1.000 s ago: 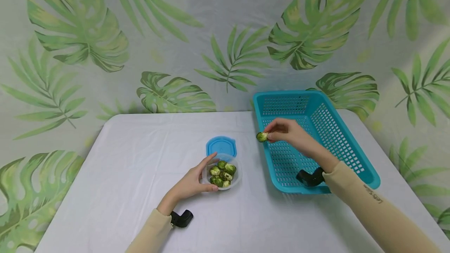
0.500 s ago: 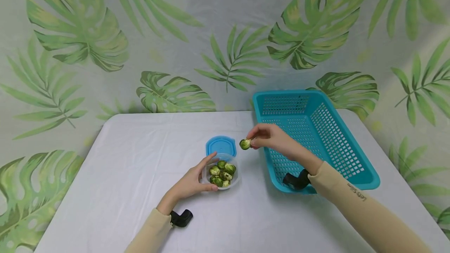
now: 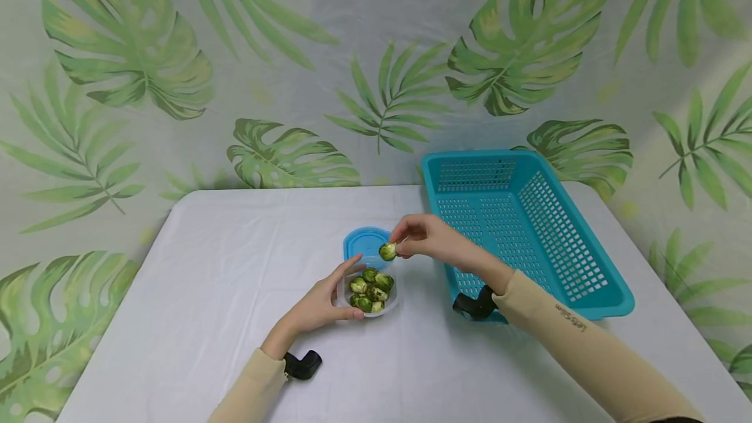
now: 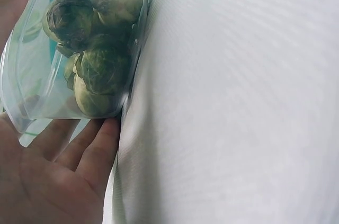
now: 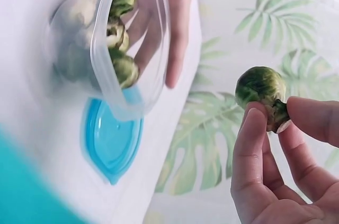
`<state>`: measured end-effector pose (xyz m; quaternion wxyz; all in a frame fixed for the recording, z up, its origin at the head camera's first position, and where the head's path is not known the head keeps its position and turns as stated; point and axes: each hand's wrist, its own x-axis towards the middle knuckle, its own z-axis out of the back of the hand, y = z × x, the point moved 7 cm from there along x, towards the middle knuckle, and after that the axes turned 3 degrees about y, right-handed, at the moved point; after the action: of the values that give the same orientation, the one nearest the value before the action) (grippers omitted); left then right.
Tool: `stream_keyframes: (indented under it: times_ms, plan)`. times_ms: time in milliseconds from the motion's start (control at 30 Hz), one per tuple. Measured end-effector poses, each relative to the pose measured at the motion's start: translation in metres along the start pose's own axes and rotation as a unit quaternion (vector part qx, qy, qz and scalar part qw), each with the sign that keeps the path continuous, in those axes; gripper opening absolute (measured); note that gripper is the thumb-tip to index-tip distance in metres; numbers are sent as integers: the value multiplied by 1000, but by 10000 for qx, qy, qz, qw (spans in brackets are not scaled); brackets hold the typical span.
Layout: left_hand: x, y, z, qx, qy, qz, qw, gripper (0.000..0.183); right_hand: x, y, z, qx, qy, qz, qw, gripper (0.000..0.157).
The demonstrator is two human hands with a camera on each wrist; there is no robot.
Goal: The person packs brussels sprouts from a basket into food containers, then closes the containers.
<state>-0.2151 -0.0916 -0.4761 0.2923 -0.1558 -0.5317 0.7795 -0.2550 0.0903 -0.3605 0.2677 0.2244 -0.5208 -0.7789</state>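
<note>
Between thumb and fingertips my right hand (image 3: 431,238) pinches a Brussels sprout (image 3: 387,252), held in the air just above the back right of a clear plastic container (image 3: 397,294). Several more Brussels sprouts (image 4: 103,65) lie inside that container, which stands on the white table. Around the container's left side curls my left hand (image 3: 317,304), thumb at the front and fingers behind, as the left wrist view shows it against the wall. In the right wrist view the pinched sprout's pale stem end is toward my thumb. A blue lid (image 5: 114,138) lies right behind the container.
A teal perforated plastic basket (image 3: 623,302) stands on the right of the table (image 3: 223,260), beneath my right forearm. Behind the table hangs a leaf-patterned cloth (image 3: 294,70). Each wrist wears a black camera mount (image 3: 303,365).
My right hand has moved left from the basket's edge to above the container, carrying the sprout and lowering slightly. My left hand and the container have stayed in place.
</note>
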Motion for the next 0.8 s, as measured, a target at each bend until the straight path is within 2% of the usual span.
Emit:
stream_keyframes:
  times_ms: [233,433,667,800]
  plan:
    - [0,1,0,98,-21,77,9999,96,8,0,-18,33,268,18,9996,14]
    - [-1,2,1,182,-50,184,9997,95,16,-3,-33,-265,410,-30,9988,12]
    - [-1,0,1,195,-35,73,9998,94,20,-8,-44,-725,386,-157,9965,11]
    - [-2,0,1,247,-56,49,9997,94,21,-8,-47,-989,333,-58,9945,11]
